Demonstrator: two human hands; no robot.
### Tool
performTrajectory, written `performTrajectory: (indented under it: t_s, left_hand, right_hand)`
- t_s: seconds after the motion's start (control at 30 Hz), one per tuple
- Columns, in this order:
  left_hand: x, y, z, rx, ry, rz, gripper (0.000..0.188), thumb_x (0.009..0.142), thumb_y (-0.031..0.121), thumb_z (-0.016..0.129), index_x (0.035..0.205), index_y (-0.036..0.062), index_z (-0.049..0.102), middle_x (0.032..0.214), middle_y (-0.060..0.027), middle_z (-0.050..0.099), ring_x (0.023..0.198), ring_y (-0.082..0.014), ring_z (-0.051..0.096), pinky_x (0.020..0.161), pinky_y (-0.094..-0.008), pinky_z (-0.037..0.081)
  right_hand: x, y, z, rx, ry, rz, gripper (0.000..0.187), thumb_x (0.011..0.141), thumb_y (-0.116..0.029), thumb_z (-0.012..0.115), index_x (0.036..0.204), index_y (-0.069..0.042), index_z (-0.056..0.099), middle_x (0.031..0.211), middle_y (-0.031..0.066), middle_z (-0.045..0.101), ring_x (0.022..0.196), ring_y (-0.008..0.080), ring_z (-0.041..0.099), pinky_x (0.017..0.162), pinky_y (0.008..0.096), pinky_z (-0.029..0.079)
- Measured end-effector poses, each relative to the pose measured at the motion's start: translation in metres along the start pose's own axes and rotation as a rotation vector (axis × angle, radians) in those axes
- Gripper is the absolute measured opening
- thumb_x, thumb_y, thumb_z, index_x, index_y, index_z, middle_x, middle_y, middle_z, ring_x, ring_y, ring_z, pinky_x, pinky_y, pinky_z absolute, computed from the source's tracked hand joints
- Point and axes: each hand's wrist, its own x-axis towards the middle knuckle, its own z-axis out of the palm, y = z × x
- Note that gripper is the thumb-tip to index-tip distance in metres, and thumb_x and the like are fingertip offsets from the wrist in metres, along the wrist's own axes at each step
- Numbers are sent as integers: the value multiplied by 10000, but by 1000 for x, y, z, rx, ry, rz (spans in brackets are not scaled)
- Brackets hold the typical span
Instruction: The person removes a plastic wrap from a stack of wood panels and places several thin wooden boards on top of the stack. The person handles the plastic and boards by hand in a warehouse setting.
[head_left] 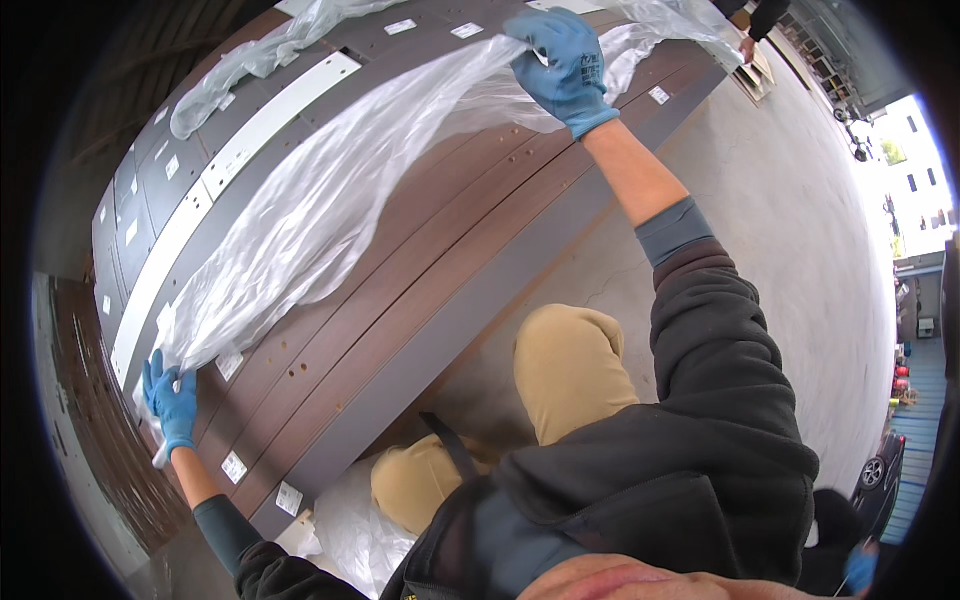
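A long sheet of clear plastic film (310,215) stretches between my two hands, over a stack of brown and dark grey panels (430,260). My right hand (565,75), in a blue work glove, is raised at the far end and closed on the film's edge. At the near left end of the stack my left hand (173,400), also gloved in blue, pinches the film's other end. The film hangs in loose folds between them and covers part of the panels. Small white labels (233,467) and round holes dot the panels.
A white strip (235,160) runs along the stack. More crumpled film (265,60) lies on its far side, and some (365,545) on the floor by my knees. Another person's hand (748,48) is at the far right corner. A dark car (882,480) stands outside at right.
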Motion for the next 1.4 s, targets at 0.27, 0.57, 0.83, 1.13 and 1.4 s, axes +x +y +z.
performTrajectory:
  t_s: [0.27,0.57,0.83,1.13,1.4]
  left_hand:
    - [7,-28,-91,-1038,123,-102,413,993,146,588,1380,1,595,1327,-102,634,1201,-202,571,1050,-321,430]
    - [-81,-44,-220,-1189,-149,-513,214,912,287,662,940,83,603,886,15,562,793,-112,549,768,-288,488]
    - [-65,-58,-147,-818,-467,-725,176,855,209,702,843,34,685,749,-24,651,630,-146,584,620,-331,485]
    - [-56,-89,-56,-480,-502,-665,372,855,320,764,965,-31,706,839,-75,696,711,-176,624,688,-336,512]
    - [-67,-123,-50,-377,-259,-498,343,871,305,724,1068,25,736,935,-99,722,879,-191,651,830,-342,515]
  right_hand:
    - [66,-3,16,6,288,-55,275,745,-64,691,1019,-89,701,993,151,721,971,372,675,898,472,530]
    - [81,8,82,-222,-275,342,886,783,-492,730,1480,-28,442,1547,233,409,1428,390,381,1178,503,292]
    - [29,-29,50,-44,-42,-33,561,851,-382,725,1301,-65,616,1342,180,615,1242,334,578,1050,455,449]
    - [-96,-66,42,-189,-555,15,461,838,-316,700,1244,-103,651,1396,154,596,1305,369,540,1143,508,356]
    - [-76,-47,9,69,-532,-57,382,754,-15,566,1119,-68,666,1354,144,632,1236,360,582,1067,492,424]
